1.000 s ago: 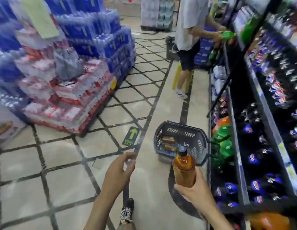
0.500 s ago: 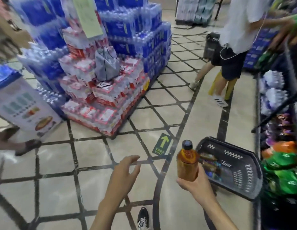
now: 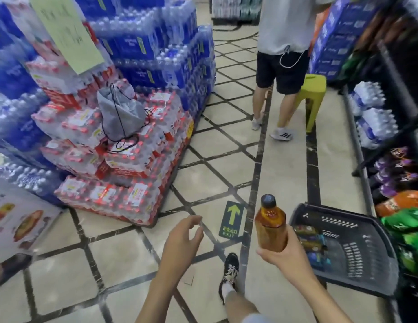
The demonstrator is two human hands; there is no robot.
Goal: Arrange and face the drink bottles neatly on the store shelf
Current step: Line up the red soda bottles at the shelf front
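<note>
Your right fingers (image 3: 291, 237) are wrapped round the lower half of the amber bottle (image 3: 270, 223), thumb across the front. It's a firm grip, with the bottle upright and its dark cap on top. Your left hand (image 3: 182, 238) floats beside it, fingers loosely curled, holding nothing and well clear of the bottle.

That bottle sits over the floor, nowhere near a shelf slot, so I'd call this one not yet placed. The black basket (image 3: 366, 262) just to its right has more stock lying inside. The shelf (image 3: 400, 96) runs up the right edge, with green and orange bottles (image 3: 405, 221) on it too blurred to judge their facing.

Mind the basket rim close to your right wrist. There's open tile ahead, the water-pack stack (image 3: 138, 145) is well off left, and another person (image 3: 283, 64) and a yellow stool (image 3: 314, 94) stand further along the shelf.
</note>
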